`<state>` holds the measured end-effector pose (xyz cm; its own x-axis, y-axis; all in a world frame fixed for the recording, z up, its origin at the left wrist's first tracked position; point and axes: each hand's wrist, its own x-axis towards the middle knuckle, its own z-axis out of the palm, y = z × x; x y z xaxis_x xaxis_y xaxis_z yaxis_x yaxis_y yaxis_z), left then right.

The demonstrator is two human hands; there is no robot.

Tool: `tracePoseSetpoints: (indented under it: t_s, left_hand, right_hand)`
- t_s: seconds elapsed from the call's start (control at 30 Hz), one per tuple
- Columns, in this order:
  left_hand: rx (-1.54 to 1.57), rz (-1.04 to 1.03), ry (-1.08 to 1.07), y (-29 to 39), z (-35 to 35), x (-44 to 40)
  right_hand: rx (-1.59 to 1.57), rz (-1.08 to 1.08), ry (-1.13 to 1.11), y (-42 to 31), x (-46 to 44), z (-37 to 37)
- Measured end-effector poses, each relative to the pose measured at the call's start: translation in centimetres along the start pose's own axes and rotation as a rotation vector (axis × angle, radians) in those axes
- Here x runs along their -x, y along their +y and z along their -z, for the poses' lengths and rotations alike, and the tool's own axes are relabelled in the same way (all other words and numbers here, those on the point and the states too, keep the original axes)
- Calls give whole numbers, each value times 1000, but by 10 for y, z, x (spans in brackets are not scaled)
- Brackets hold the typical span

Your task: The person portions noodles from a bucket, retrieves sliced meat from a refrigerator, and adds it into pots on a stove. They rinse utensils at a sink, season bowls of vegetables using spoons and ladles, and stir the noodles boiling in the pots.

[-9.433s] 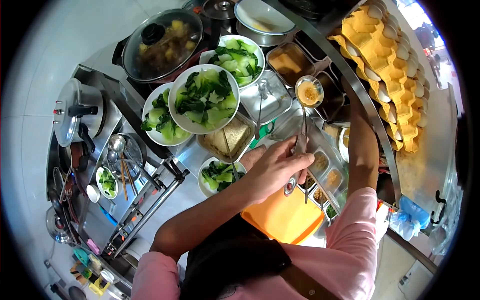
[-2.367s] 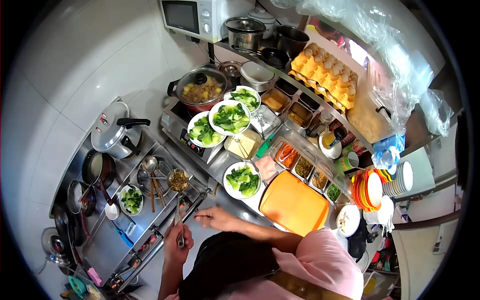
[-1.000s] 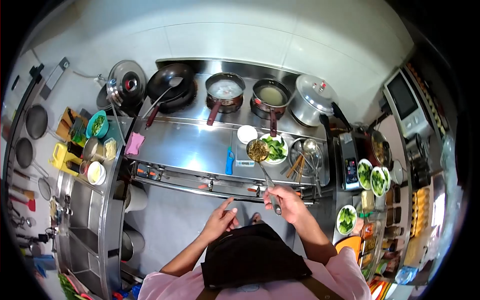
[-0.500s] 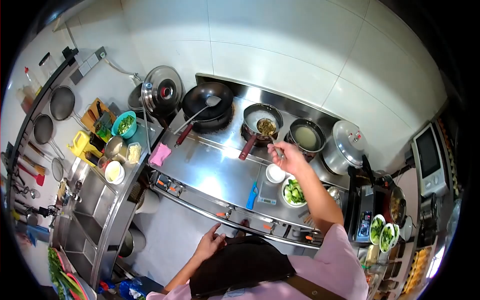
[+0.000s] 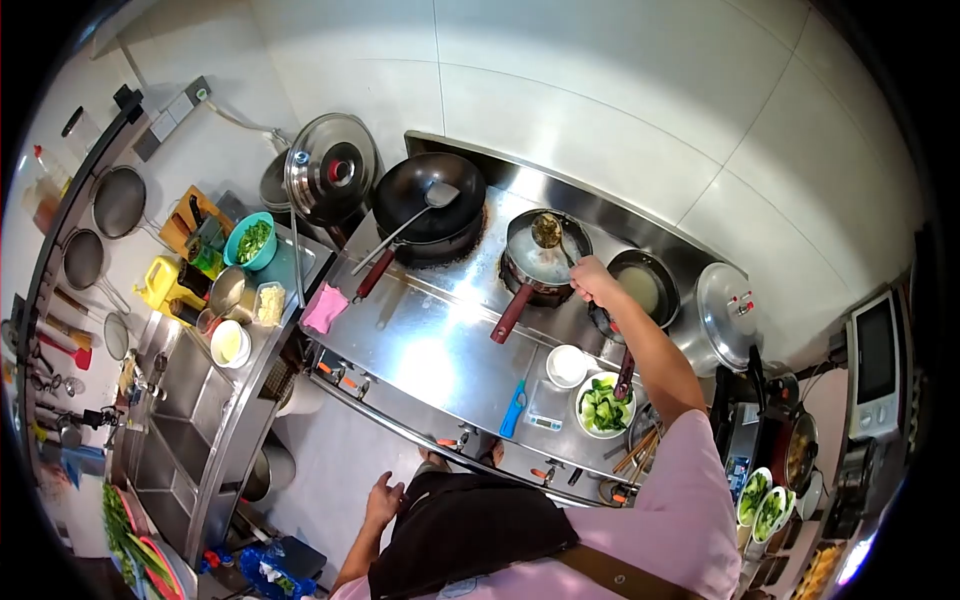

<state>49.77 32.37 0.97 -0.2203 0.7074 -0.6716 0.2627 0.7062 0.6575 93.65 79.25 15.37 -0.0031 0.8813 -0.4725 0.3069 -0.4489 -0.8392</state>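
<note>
My right hand [image 5: 596,282] is closed around the thin handle of a ladle [image 5: 547,231], whose bowl holds something brownish and lumpy. The ladle hangs over the far part of a red-handled saucepan [image 5: 513,313] with pale, cloudy contents. Just right of that hand, a dark frying pan [image 5: 668,272] holds a pale yellowish liquid. Down by the dark apron [image 5: 465,535], my left hand [image 5: 384,500] hangs with nothing in it and its fingers loosely apart.
A wok [image 5: 425,215] with a spatula stands left of the saucepan, and a pressure cooker [image 5: 722,310] to the right. On the counter are a blue lighter [image 5: 514,412], a white bowl [image 5: 567,366], bok choy [image 5: 605,405] in a bowl and a pink cloth [image 5: 325,308].
My right hand has moved the ladle from the saucepan's near right side to its far edge. My left hand has dropped lower and left. The camera view has shifted slightly.
</note>
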Motion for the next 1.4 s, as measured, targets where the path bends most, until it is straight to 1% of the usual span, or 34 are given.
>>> tracePoseSetpoints:
  t_s: [0.1, 0.2, 0.33, 0.37, 0.47, 0.5, 0.6, 0.63, 0.73, 0.83, 0.93, 1.03, 1.13, 1.23, 1.33, 1.37, 1.4]
  left_hand:
    - [-78, 3, -57, -25, -3, -22]
    - [-106, -56, -68, -24, 3, -41]
    - [-68, -34, -125, 3, 19, -61]
    - [-60, -24, -147, 5, 22, -69]
    - [-53, -26, -188, 14, 32, -92]
    - [-55, -35, -197, 16, 36, -99]
    - [-40, -36, -215, 25, 44, -114]
    - [-39, -33, -221, 27, 46, -118]
    - [-16, -4, -243, 31, 51, -126]
    - [43, 39, -265, 36, 52, -130]
    - [122, 71, -255, 40, 55, -130]
    - [247, 134, -218, 20, 53, -136]
    - [306, 229, -167, -4, 55, -141]
    - [335, 292, -110, -37, 57, -150]
    - [320, 313, -111, -47, 62, -147]
    - [297, 325, -120, -50, 64, -148]
    - [320, 326, -125, -55, 65, -151]
  right_hand:
    - [-43, -61, -106, -6, -5, 5]
    - [-53, -108, -91, -9, 4, 11]
    - [41, -142, 46, -5, 13, 13]
    - [72, -157, 48, -3, 13, 15]
    - [12, -176, 5, 2, 15, 9]
    - [-94, -150, -42, 5, 14, 6]
    - [-240, -184, -80, 3, 14, 0]
    - [-222, -144, -66, 2, 14, -4]
    - [-113, -54, -7, 6, 1, -4]
    - [645, 189, 201, 5, 1, -9]
    - [1084, 294, 448, 47, -29, -4]
    - [1039, 158, 408, 33, -7, -14]
    - [1117, 289, 416, 47, -9, -7]
    - [322, -122, 61, 39, -16, 18]
    - [-6, -308, -24, -4, 19, 15]
    - [-187, -265, -80, 7, 11, 15]
    - [-297, -302, -128, 9, 8, 14]
